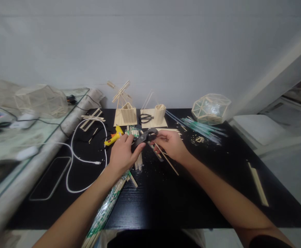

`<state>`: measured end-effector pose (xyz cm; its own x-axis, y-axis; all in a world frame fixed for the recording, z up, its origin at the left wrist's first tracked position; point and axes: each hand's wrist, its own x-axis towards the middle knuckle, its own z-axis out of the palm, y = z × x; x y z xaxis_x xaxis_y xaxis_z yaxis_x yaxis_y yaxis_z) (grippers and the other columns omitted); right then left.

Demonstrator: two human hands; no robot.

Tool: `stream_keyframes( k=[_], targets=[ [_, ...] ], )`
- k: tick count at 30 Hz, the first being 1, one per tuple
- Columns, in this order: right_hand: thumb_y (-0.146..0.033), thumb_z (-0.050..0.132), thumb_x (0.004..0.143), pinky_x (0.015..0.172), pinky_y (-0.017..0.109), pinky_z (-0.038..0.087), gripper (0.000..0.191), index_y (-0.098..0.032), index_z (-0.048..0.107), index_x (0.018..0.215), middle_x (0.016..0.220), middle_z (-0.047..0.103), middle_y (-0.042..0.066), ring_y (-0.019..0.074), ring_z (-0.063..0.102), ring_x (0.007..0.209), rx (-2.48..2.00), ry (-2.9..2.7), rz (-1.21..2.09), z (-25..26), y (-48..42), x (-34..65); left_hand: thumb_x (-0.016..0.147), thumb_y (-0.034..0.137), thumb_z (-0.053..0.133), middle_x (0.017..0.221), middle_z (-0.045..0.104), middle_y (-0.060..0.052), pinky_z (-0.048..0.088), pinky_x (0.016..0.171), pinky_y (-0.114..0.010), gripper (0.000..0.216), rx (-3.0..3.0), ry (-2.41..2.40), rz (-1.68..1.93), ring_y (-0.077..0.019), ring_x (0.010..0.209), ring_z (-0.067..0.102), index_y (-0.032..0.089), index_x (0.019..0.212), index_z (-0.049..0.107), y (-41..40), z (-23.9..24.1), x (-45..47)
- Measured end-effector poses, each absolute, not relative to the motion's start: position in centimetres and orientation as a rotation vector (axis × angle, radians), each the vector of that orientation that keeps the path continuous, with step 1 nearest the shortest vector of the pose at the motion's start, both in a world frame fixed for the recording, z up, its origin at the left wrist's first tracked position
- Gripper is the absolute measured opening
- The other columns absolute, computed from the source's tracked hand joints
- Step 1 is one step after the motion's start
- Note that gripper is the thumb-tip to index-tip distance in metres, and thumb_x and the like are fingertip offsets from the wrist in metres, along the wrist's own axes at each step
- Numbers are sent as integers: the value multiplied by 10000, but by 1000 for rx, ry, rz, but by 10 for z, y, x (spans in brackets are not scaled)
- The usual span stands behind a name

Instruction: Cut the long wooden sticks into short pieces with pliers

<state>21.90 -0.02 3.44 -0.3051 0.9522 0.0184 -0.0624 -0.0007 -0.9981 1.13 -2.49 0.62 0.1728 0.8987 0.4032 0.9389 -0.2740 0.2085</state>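
Note:
My left hand is closed around the handles of dark metal cutting pliers, whose jaws point right. My right hand is pinched on a thin wooden stick that slants down to the right, its upper end near the pliers' jaws. Both hands hover over the middle of the black table. Under my left forearm lies a long bundle of wooden sticks in a clear wrapper.
A yellow glue gun, a white cable and a phone lie at the left. Small stick models, black scissors and a geodesic stick ball stand at the back. Loose sticks lie at the right.

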Motion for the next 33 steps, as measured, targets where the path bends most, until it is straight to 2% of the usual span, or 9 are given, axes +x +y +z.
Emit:
stream_keyframes(
  k=[11, 16, 24, 29, 33],
  targets=[
    [-428, 837, 730, 447, 234, 546, 308, -161, 697, 793, 738, 728, 55, 129, 642, 542, -987, -1369, 1500, 33, 2, 220, 995, 645, 364, 849, 636, -73, 426, 742, -339, 485, -2345, -1910, -674, -261, 840, 625, 208, 919, 561, -27, 6, 13],
    [-460, 828, 743, 456, 232, 550, 337, -156, 699, 808, 748, 729, 53, 124, 639, 546, -986, -1380, 1504, 33, 2, 221, 992, 652, 361, 785, 652, -69, 387, 664, -324, 504, -2340, -1961, -645, -254, 767, 634, 211, 857, 563, -27, 4, 13],
    [-399, 809, 760, 459, 241, 551, 271, -157, 697, 804, 747, 726, 53, 130, 644, 551, -1005, -1393, 1509, 32, 3, 221, 1003, 612, 366, 931, 654, -102, 440, 771, -352, 500, -2320, -1875, -664, -276, 888, 633, 187, 1022, 629, -26, 3, 13],
    [-397, 805, 767, 460, 241, 549, 260, -163, 702, 813, 761, 731, 57, 130, 646, 556, -1004, -1407, 1502, 31, 4, 222, 999, 627, 364, 929, 655, -109, 438, 763, -358, 526, -2319, -1880, -676, -281, 879, 629, 179, 1017, 638, -26, 3, 13],
    [-406, 809, 767, 460, 245, 545, 277, -158, 699, 819, 763, 735, 65, 131, 642, 554, -1014, -1412, 1486, 32, 4, 222, 995, 647, 359, 852, 657, -91, 414, 718, -339, 536, -2335, -1914, -661, -265, 828, 631, 187, 930, 627, -27, 5, 13]
  ],
)
